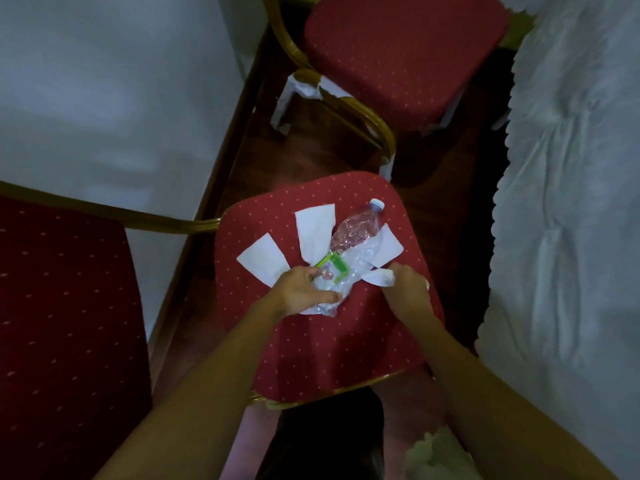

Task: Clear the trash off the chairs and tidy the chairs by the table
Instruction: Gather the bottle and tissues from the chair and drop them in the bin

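On the red padded chair seat lie white paper scraps. The left hand closes around the base of the crushed clear plastic bottle. The bottle has its cap on and seems empty. The right hand pinches a crumpled paper piece. It is better to gather all scraps together before lifting, because loose ones may slide off.

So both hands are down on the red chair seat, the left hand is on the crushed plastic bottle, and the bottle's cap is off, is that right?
Not quite. The head view shows the white cap still on the crushed plastic bottle. The rest holds: both hands are on the red chair seat, the left hand on the bottle, the right hand at a paper scrap.
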